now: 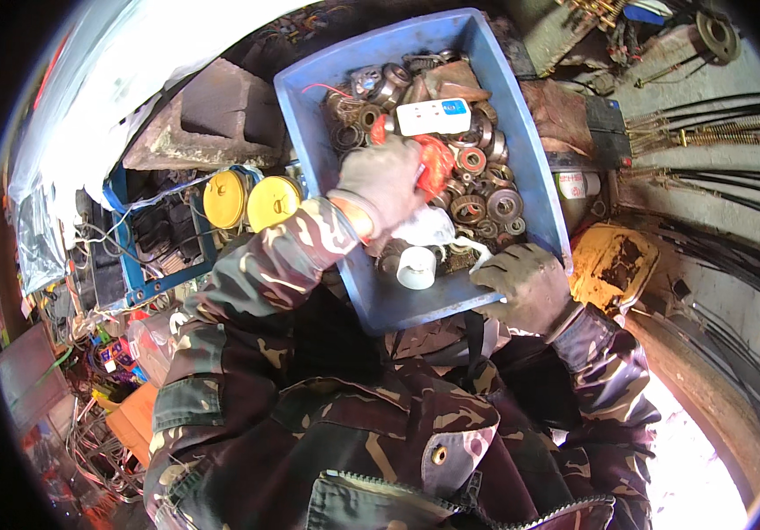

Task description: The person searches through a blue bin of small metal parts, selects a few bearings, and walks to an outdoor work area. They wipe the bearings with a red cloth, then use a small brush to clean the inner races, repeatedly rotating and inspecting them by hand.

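Apparently closed around a sheet of crumpled red plastic [435, 166], a grey-gloved left hand [380, 181] reaches into a rectangular blue plastic tub [523, 132]. The grey-gloved right hand [525, 281] lies over the near-right corner; whether it pinches anything cannot be told. A firm palm there should steady the tub, and a slow, upward lift should spare the plastic from snagging. Around it sit round metal bearings [468, 209] and a white rectangular box [424, 117]; outside, yellow round discs [274, 203].
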Motion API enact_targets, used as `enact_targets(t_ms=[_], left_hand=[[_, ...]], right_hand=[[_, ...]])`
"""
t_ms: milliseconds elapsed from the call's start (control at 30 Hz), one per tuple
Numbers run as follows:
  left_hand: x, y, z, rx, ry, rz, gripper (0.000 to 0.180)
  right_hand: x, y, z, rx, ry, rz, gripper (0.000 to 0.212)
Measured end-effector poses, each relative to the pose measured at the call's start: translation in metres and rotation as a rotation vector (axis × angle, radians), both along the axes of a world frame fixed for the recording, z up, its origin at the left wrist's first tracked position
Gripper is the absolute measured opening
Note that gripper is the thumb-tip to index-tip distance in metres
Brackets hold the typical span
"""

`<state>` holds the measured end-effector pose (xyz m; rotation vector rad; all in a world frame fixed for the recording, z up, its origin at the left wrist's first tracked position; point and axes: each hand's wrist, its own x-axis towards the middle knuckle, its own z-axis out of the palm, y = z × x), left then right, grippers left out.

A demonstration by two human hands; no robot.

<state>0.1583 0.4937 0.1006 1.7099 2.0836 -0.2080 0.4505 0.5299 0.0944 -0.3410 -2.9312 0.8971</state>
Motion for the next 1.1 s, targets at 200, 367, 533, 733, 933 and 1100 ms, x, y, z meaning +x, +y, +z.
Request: enact_targets(t_ms=[200, 367, 533, 733, 933, 1100], left_hand=[[0.03, -0.022, -0.001, 0.25, -0.115, -0.095, 0.041], [0.054, -0.038, -0.004, 0.376, -0.229, -0.266, 0.031], [0.081, -0.056, -0.005, 0.34, -0.462, -0.5, 0.023], [0.077, -0.063, -0.008, 0.274, -0.629, -0.406, 0.024], [0.081, -0.081, -0.002, 0.286, -0.743, -0.382, 0.02], [0.082, -0.085, -0.003, 0.406, -0.9, -0.501, 0.017]], right_hand=[[-0.002, -0.001, -0.001, 0.021, 0.047, 0.012, 0.037], [-0.003, 0.001, 0.0, 0.022, 0.046, 0.033, 0.035], [-0.002, 0.002, 0.0, 0.033, 0.008, 0.055, 0.035], [-0.006, 0.011, 0.012, -0.146, 0.04, 0.073, 0.032], [-0.015, 0.04, 0.029, -0.535, 0.229, -0.081, 0.024], [-0.039, 0.037, 0.015, -0.368, 0.277, -0.156, 0.054]])
